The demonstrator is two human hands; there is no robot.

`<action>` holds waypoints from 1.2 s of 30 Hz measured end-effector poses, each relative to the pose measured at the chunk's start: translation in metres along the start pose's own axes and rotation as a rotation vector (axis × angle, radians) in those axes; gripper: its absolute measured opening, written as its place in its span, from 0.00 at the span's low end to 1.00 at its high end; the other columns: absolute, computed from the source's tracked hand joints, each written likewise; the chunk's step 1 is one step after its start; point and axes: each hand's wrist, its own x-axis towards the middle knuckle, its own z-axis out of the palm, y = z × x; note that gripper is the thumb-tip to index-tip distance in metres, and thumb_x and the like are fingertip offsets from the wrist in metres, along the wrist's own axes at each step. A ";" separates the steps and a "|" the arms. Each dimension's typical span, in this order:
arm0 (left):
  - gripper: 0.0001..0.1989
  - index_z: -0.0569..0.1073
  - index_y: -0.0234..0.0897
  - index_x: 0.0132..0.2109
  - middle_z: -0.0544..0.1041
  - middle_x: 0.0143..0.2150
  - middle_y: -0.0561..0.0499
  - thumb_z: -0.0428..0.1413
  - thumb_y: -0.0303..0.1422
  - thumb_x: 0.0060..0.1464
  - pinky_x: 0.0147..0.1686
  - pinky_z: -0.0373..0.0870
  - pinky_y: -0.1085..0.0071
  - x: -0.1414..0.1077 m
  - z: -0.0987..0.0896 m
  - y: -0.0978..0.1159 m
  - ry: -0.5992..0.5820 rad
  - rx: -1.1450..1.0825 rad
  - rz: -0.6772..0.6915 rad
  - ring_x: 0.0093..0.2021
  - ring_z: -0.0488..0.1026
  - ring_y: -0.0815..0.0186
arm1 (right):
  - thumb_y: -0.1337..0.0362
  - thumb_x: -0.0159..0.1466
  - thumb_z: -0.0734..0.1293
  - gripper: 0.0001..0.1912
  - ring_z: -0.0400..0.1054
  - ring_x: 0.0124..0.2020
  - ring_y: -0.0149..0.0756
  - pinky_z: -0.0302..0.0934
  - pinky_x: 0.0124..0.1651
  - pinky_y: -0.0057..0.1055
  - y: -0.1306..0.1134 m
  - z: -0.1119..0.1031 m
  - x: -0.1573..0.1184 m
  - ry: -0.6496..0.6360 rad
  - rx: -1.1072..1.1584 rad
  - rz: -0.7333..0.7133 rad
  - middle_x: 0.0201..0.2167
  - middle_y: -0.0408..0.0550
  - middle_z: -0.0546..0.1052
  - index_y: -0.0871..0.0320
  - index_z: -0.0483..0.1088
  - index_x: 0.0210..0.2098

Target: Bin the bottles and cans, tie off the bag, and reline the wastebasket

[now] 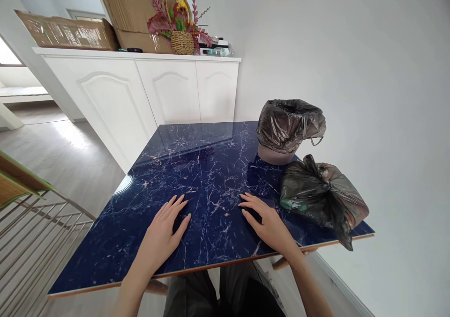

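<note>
My left hand [162, 235] lies flat on the blue marbled tabletop [207, 181], its fingers stretched forward and thumb apart. My right hand [266, 223] rests palm down on the same surface, fingers spread and holding nothing. To the right of it sits a tied black plastic bag [323, 195], filled and knotted on top, with something green showing faintly through its side. Behind that bag stands a bin [276, 154] lined with a black bin bag [290, 125], its mouth open upward. Neither hand touches the bag or the bin.
A white cabinet [112, 87] stands beyond the table, bearing cardboard boxes [70, 33], a wicker flower basket [182, 43] and a plastic bottle [221, 52]. At left is a metal rack [45, 232]. A wall [351, 73] borders the right side.
</note>
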 end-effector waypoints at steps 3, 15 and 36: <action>0.29 0.72 0.44 0.70 0.69 0.76 0.49 0.49 0.53 0.73 0.76 0.60 0.43 0.000 -0.001 0.001 -0.009 -0.002 -0.014 0.79 0.60 0.48 | 0.54 0.77 0.63 0.17 0.61 0.76 0.49 0.58 0.77 0.56 0.000 -0.001 0.000 -0.017 -0.002 0.020 0.70 0.46 0.74 0.47 0.79 0.58; 0.28 0.73 0.46 0.69 0.70 0.75 0.50 0.49 0.53 0.73 0.76 0.60 0.44 0.002 -0.003 0.003 -0.001 -0.009 -0.014 0.78 0.61 0.49 | 0.55 0.77 0.63 0.16 0.61 0.76 0.49 0.57 0.78 0.58 -0.003 -0.003 0.000 -0.012 0.007 0.014 0.69 0.46 0.75 0.48 0.79 0.58; 0.28 0.73 0.51 0.68 0.70 0.75 0.53 0.50 0.56 0.71 0.74 0.64 0.45 0.007 -0.006 0.006 -0.003 -0.012 -0.079 0.76 0.65 0.49 | 0.55 0.78 0.63 0.16 0.59 0.77 0.51 0.55 0.79 0.60 -0.006 -0.010 -0.001 -0.030 0.048 -0.007 0.69 0.42 0.74 0.45 0.79 0.59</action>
